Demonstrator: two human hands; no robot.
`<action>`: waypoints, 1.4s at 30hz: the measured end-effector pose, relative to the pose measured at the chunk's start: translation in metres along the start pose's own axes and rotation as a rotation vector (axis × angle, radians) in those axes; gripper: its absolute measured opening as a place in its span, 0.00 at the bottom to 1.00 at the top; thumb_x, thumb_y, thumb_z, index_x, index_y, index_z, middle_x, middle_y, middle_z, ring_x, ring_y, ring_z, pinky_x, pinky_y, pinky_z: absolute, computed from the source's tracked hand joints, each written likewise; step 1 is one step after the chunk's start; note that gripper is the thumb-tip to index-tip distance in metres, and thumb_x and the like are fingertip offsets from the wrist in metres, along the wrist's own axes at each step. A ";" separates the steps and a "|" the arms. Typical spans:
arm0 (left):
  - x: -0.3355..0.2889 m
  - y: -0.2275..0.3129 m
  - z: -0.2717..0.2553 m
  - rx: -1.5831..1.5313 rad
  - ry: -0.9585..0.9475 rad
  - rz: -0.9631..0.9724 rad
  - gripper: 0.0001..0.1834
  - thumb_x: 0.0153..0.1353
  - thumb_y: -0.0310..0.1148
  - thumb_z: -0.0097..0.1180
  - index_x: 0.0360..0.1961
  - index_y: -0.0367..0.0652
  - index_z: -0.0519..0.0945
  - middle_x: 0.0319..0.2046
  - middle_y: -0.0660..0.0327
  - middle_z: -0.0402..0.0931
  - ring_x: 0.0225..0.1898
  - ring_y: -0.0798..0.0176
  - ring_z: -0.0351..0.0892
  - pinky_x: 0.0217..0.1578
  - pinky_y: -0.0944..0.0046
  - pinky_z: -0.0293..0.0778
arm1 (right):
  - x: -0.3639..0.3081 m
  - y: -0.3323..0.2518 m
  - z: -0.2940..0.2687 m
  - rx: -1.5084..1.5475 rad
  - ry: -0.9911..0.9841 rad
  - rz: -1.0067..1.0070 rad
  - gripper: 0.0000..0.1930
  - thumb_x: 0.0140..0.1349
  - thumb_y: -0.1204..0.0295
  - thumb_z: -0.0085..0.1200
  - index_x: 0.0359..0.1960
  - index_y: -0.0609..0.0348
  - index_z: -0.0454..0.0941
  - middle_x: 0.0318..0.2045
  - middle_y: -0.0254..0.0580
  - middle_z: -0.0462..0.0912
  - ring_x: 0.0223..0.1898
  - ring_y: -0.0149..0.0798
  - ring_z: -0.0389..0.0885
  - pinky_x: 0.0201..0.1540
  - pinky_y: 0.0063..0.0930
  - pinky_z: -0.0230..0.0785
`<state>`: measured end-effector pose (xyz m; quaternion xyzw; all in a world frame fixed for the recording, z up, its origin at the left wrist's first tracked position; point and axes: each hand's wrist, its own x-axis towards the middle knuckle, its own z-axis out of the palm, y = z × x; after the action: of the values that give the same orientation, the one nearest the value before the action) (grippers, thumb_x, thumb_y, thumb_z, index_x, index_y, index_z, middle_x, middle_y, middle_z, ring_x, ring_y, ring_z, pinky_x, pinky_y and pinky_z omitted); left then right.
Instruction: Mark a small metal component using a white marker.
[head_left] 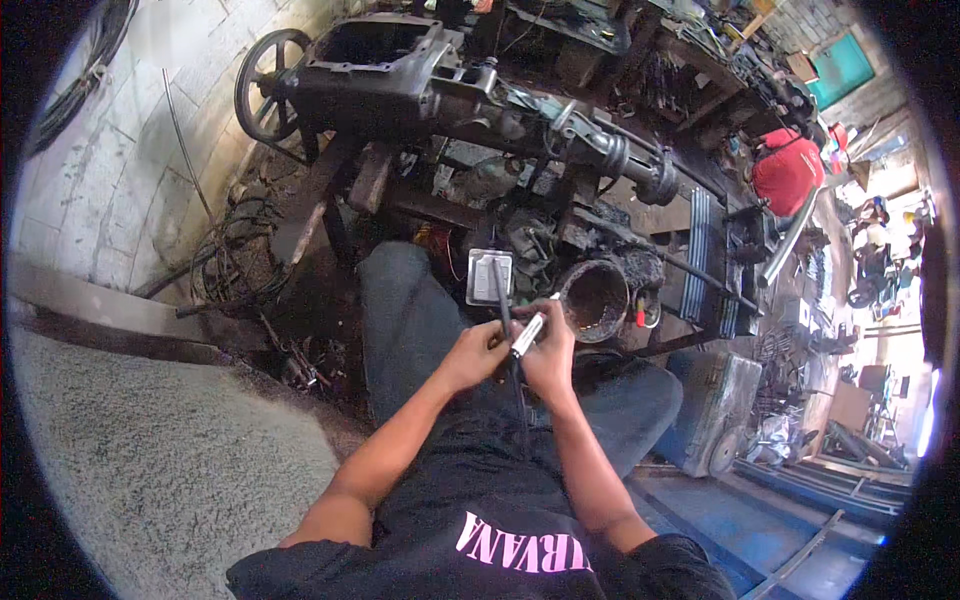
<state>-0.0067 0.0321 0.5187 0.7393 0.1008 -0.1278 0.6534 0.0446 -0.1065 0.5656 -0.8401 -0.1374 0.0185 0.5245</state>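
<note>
My left hand (474, 354) is closed, its fingers pinching a long, thin dark bar (503, 300). The bar runs from near my shirt away from me, its far end over a clear-and-grey rectangular tray (479, 283). Beside it, my right hand (548, 358) is closed around a white marker pen (527, 335) with a black end. The pen slants across close to the bar; whether its tip touches the bar I cannot tell. Just beyond my right hand stands a round, rusty open metal drum (596, 300).
A greasy machine housing (372, 72) with a spoked handwheel (272, 86) spans the far side. Coiled cable (240, 240) lies at left. To the right are a grey-blue metal case (712, 408) and a person in a red shirt (788, 172). Blue metal panels (700, 515) lie lower right.
</note>
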 end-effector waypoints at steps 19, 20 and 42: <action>0.133 0.081 -0.033 0.766 0.427 0.259 0.15 0.58 0.39 0.67 0.38 0.39 0.82 0.31 0.45 0.82 0.38 0.42 0.85 0.41 0.47 0.79 | -0.021 0.026 0.034 0.020 0.127 0.123 0.14 0.58 0.77 0.66 0.42 0.60 0.73 0.26 0.41 0.80 0.27 0.32 0.78 0.33 0.29 0.71; 0.136 0.079 -0.038 0.679 0.418 0.342 0.13 0.57 0.37 0.67 0.37 0.38 0.83 0.30 0.45 0.83 0.37 0.42 0.85 0.41 0.47 0.79 | -0.020 0.025 0.035 0.089 0.130 0.181 0.15 0.58 0.77 0.66 0.42 0.60 0.72 0.26 0.40 0.80 0.27 0.31 0.78 0.32 0.28 0.71; 0.139 0.072 -0.029 0.707 0.465 0.329 0.17 0.51 0.36 0.67 0.40 0.37 0.85 0.38 0.42 0.82 0.41 0.40 0.84 0.44 0.48 0.79 | -0.025 0.032 0.039 0.354 0.164 0.271 0.13 0.61 0.82 0.63 0.43 0.61 0.71 0.29 0.36 0.81 0.28 0.24 0.76 0.31 0.24 0.72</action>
<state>0.1489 0.0496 0.5453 0.9322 0.0762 0.1207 0.3325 0.0204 -0.0914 0.5169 -0.7443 0.0252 0.0443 0.6659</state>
